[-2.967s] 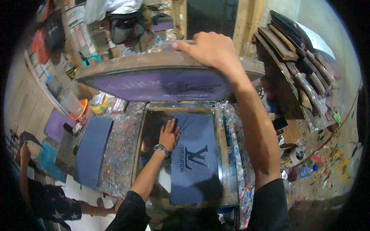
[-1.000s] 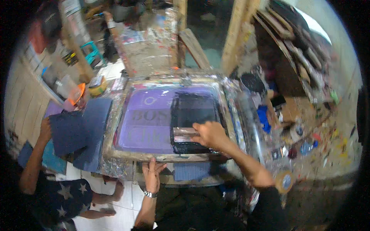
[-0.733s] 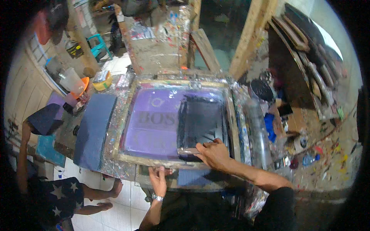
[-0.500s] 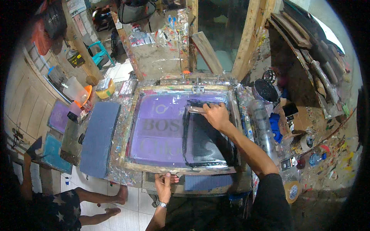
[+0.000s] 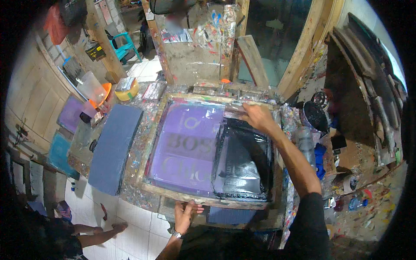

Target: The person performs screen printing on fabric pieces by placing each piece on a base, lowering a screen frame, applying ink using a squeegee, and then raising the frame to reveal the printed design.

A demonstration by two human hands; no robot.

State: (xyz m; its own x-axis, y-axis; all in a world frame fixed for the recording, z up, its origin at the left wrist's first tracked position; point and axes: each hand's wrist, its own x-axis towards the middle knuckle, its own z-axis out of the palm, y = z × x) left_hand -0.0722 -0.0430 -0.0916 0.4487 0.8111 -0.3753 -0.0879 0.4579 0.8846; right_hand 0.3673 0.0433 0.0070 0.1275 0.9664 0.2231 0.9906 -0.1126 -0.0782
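A wooden screen-printing frame (image 5: 149,162) with purple mesh (image 5: 184,125) lies on the paint-spattered table. Black ink (image 5: 242,160) covers the right part of the mesh. Near the frame's far edge, my right hand (image 5: 259,117) is closed around a squeegee (image 5: 234,111), whose blade side is partly hidden. My left hand (image 5: 183,219) grips the frame's near edge, thumb up and some fingers hidden below it. Under that edge, part of a blue-grey panel (image 5: 232,215) shows. A larger blue-grey panel (image 5: 115,149) lies left of the frame.
A tub of black ink (image 5: 314,117) stands to the right, close to a clear plastic-wrapped roll (image 5: 304,141). On the left are an orange basin (image 5: 102,97) and a yellow tape roll (image 5: 127,91). Another person's legs (image 5: 97,236) show at lower left.
My right hand has pushed the squeegee to the far end of the mesh, past the inked area. My left hand stays on the near edge. The whole view has shifted; the other person has moved.
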